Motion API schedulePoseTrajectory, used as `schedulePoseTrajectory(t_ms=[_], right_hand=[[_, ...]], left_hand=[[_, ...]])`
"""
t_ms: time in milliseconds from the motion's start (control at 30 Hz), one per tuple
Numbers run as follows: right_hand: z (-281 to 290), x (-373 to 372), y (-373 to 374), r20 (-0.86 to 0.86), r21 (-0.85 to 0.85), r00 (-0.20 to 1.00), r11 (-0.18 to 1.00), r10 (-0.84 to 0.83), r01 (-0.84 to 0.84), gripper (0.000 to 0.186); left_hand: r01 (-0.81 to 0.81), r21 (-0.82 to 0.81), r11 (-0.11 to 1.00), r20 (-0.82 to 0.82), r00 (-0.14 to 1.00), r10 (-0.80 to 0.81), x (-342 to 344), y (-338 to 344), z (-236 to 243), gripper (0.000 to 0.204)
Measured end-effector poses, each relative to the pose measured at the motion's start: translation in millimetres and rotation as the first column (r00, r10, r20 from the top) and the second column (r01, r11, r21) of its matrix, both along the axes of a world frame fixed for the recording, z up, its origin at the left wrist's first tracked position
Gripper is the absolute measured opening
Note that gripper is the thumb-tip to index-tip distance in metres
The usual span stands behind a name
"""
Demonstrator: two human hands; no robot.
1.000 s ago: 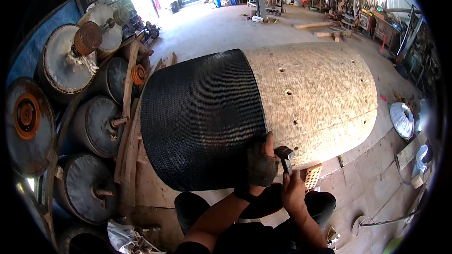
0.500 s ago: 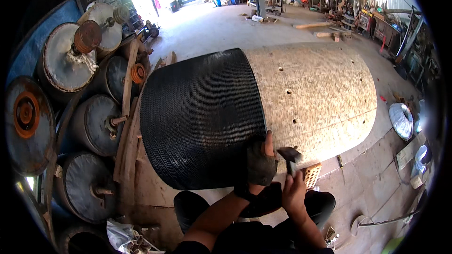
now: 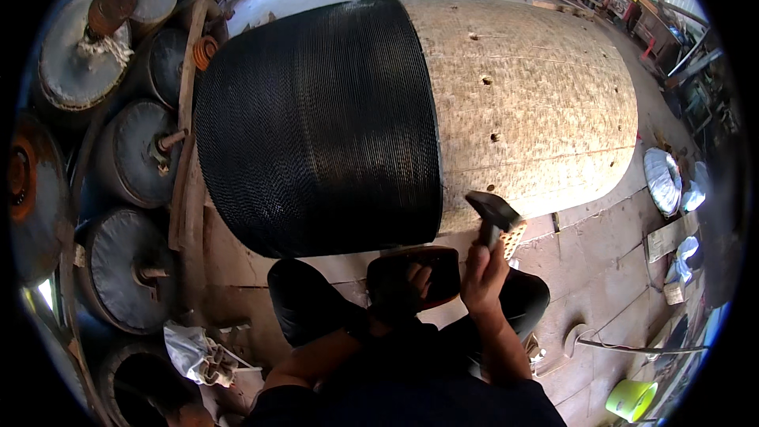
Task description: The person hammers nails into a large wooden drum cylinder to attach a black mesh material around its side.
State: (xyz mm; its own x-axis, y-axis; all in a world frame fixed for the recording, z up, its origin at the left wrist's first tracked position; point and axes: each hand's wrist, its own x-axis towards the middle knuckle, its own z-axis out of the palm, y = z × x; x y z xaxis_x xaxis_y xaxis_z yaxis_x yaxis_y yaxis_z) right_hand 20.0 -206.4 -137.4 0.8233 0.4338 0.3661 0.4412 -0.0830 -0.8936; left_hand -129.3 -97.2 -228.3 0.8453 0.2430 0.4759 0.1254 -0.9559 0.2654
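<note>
A large drum lies across in front of me. Black ribbed sheet (image 3: 324, 134) covers its left part, and the right part is a bare, tan, rough surface (image 3: 530, 103) with several small holes. My right hand (image 3: 484, 275) is closed around the handle of a hammer (image 3: 492, 210), its dark head raised near the drum's lower edge, beside the seam. My left hand (image 3: 417, 278), in a dark glove with bare fingertips, is down in a dark reddish tray (image 3: 452, 273) at my lap. Shadow hides what its fingers touch.
Several round drums (image 3: 130, 273) with shafts are stacked along the left, beside long wooden planks (image 3: 186, 95). A perforated brick (image 3: 514, 239) sits under the drum's near side. To the right are a white wrapped roll (image 3: 662, 182), a board (image 3: 672, 239) and a green bucket (image 3: 632, 399).
My left hand has left the drum's seam and come down into the tray. The hammer stays in my right hand, near the drum's edge. The view has tilted downward.
</note>
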Motion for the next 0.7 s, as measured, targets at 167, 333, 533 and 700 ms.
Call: schedulePoseTrajectory(t_ms=[167, 333, 533, 700], right_hand=[[-24.1, 14.2, 11.8, 0.338, -0.328, 0.941, 0.938, 0.007, 0.11, 0.032], [-16.1, 1.6, 7.4, -0.029, 0.131, 0.998, 0.99, 0.048, -0.044, 0.029], [-19.4, 18.4, 20.8, 0.331, -0.147, 0.943, 0.985, -0.037, 0.091, 0.031], [4.3, -6.8, 6.2, -0.106, 0.152, 0.99, 0.985, 0.098, -0.081, 0.024]], left_hand=[[-0.027, -0.044, 0.999, -0.063, 0.998, 0.024, -15.3, -13.1, -16.9, 0.033], [-0.002, -0.048, 0.999, -0.356, 0.934, -0.016, -5.0, -3.4, -10.2, 0.025], [0.013, 0.03, 0.999, -0.312, 0.95, -0.003, 3.6, -3.8, 12.0, 0.023], [0.019, 0.037, 0.999, 0.006, 1.0, -0.019, -6.3, -2.5, -5.5, 0.021]])
